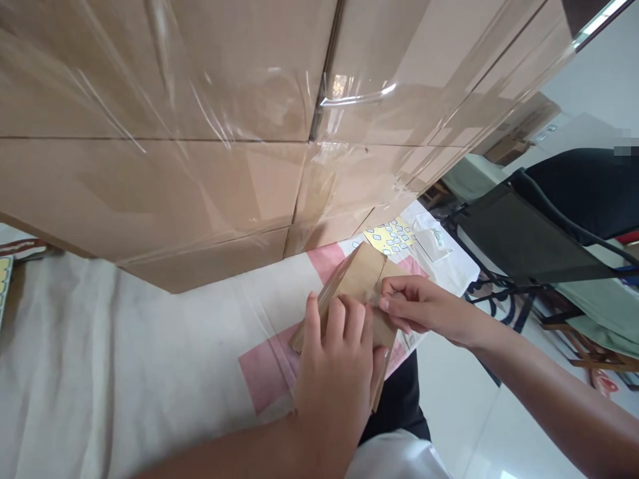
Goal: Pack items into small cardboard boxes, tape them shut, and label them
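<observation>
A small brown cardboard box (368,263) lies at an angle on the pink-and-white cloth, near my lap. My left hand (339,352) rests on its top with the fingers spread, steadying the near side. Thumb and fingertips of my right hand (412,303) are pinched together at the seam in the box's top. A faint shiny strip between them looks like clear tape (370,296), partly hidden by the fingers of both hands.
A tall stack of cardboard cartons (210,193), wrapped in clear film, rises just beyond the box. A yellow patterned packet (392,235) and a white plastic bag (432,243) lie behind the box. A dark folding chair (529,219) stands to the right on the tiled floor.
</observation>
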The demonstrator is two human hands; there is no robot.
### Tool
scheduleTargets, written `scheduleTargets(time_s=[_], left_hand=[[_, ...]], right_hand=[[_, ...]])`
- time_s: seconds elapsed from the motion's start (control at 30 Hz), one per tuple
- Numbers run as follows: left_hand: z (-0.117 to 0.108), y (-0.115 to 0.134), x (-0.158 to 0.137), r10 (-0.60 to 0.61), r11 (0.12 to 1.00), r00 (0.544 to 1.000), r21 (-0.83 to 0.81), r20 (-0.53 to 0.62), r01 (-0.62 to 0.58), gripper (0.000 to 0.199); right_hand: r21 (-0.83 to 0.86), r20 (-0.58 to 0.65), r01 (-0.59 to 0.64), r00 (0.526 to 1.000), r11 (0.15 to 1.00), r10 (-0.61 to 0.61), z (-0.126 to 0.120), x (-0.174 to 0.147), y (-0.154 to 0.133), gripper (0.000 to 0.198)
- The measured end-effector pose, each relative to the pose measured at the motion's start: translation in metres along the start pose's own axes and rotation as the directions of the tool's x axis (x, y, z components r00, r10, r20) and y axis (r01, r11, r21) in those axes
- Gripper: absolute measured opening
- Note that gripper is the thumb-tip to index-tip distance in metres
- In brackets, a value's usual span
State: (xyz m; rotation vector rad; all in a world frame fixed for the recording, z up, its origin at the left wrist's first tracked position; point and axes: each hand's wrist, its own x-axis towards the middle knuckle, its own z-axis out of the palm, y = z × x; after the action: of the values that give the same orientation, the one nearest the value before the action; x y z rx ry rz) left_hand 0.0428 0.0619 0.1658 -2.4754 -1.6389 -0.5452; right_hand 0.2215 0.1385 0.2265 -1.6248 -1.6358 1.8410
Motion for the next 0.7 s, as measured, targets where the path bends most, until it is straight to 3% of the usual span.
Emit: scheduleTargets(time_s=[0.23, 0.5, 0.7], left_hand=[[0.002, 0.005, -0.003, 0.021, 0.999, 0.999, 0.041, -0.044, -0.019, 0.042], [0.001, 0.01, -0.003, -0.013, 1.0, 0.992, 0.015, -0.129, 0.015, 0.033], [0.001, 0.004, -0.003, -0.028, 0.997, 1.0, -0.065, -0.001, 0.028, 0.05]], right_hand=[[0.124, 0.095, -0.076, 0.993, 0.989, 0.065, 0.001, 0.008, 0.003, 0.046], [0.084, 0.095, -0.134, 0.987, 0.987, 0.126, 0.002, 0.014, 0.001, 0.045], [0.026, 0.086, -0.179, 0.981, 0.983, 0.177, 0.001, 0.016, -0.006, 0.04]])
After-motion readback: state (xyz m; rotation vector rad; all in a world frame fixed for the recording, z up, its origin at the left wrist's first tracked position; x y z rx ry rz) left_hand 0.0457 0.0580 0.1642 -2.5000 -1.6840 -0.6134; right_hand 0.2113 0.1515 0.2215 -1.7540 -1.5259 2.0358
